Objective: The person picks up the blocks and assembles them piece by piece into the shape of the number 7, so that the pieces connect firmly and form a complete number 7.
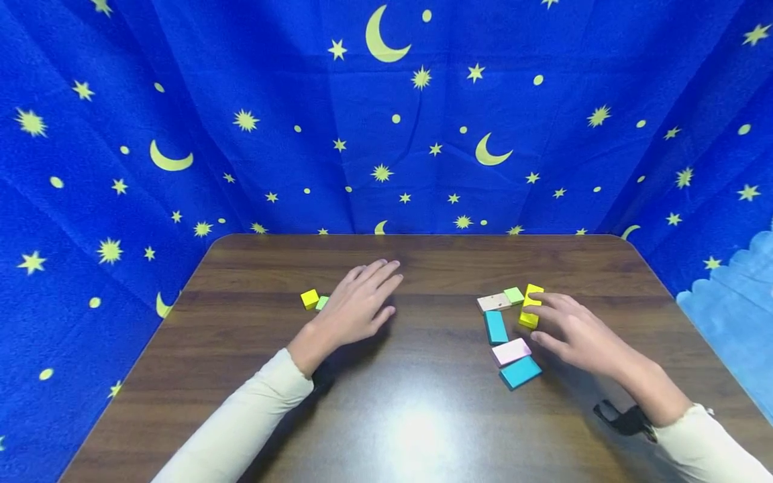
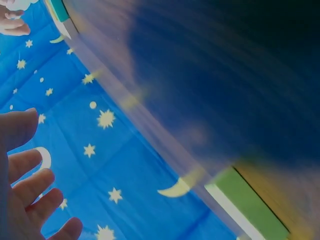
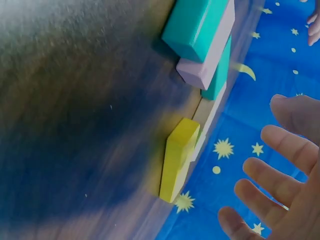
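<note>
My left hand [image 1: 356,305] hovers palm down over the left half of the table, fingers extended and holding nothing. Just beyond its outer side sit a yellow cube [image 1: 309,299] and a light green block [image 1: 322,303], the latter partly hidden by the hand. My right hand [image 1: 582,332] has loosely spread fingers that overlap a long yellow block [image 1: 528,320] in the head view. From the right wrist view, a gap separates these fingers from the yellow block [image 3: 179,155]. Left of it lie a small green block [image 1: 514,296] and a pale wooden block [image 1: 494,302].
Below the wooden block, a teal block [image 1: 496,327], a pink block [image 1: 511,351] and another teal block [image 1: 521,372] form a crooked line. A black strap [image 1: 625,419] hangs at the right wrist. Behind the brown table [image 1: 410,376] hangs a blue star-patterned curtain [image 1: 362,121].
</note>
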Motion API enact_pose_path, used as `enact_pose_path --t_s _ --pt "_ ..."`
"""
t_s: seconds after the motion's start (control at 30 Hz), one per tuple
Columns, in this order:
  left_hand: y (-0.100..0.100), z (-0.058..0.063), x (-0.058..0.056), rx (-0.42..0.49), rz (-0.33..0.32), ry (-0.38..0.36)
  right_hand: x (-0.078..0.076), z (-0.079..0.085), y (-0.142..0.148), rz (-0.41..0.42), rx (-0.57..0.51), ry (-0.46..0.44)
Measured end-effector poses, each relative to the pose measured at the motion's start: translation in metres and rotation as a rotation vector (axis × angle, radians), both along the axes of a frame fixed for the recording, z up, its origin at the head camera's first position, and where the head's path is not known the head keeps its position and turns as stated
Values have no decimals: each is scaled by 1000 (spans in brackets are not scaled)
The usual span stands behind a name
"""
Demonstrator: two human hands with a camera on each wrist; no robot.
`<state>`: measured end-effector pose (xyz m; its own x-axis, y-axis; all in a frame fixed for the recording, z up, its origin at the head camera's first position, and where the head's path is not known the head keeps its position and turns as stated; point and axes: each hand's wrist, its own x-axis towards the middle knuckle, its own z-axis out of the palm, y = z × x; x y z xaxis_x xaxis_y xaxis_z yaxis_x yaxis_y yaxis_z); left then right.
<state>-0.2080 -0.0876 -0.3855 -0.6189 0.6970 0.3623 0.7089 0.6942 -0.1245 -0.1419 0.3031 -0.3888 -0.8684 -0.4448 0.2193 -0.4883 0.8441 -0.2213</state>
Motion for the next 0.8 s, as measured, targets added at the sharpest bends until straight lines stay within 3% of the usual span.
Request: enact_pose_path --t_s 0.5,0.67,0.8 --pt "49 -1 6 -72 -112 17 14 -4 -1 -55 26 -88" --pt "70 -1 9 -137 -139 -21 18 -7 0 -42 22 -88" --pt "90 -6 13 -212 -198 -34 21 -12 1 -19 25 -82"
